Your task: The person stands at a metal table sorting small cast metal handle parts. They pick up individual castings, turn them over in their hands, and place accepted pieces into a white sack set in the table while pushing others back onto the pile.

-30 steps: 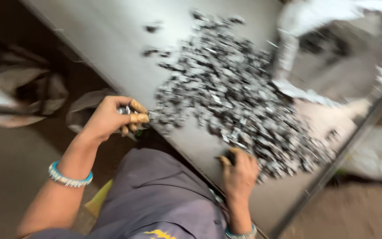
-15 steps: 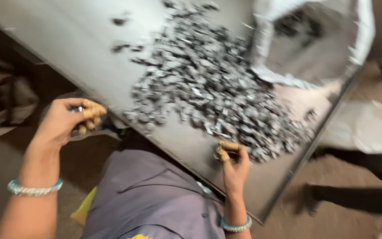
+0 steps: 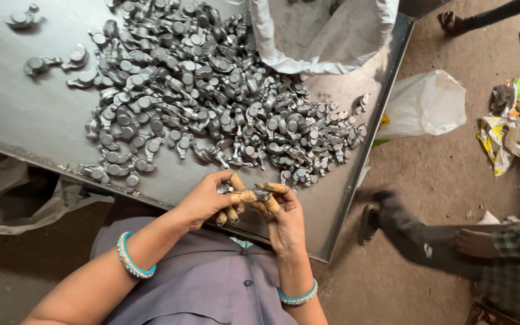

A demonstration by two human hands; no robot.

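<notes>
Steel table, grey parts heaped far and centre.
Both hands meet at the near edge: left hand and right hand pinch one small metal part between taped fingertips, lying crosswise.

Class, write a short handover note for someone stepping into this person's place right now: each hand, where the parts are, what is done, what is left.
Left hand: wrapped fingertips pinch one small grey metal part at the near edge of the metal table.
Right hand: grips the same part from the other side.
Parts: a large pile of grey metal parts lies on the table, with a few strays at far left. An open white sack sits at the table's far end.
Done: one part picked up.
Left: the pile lies untouched.
</notes>
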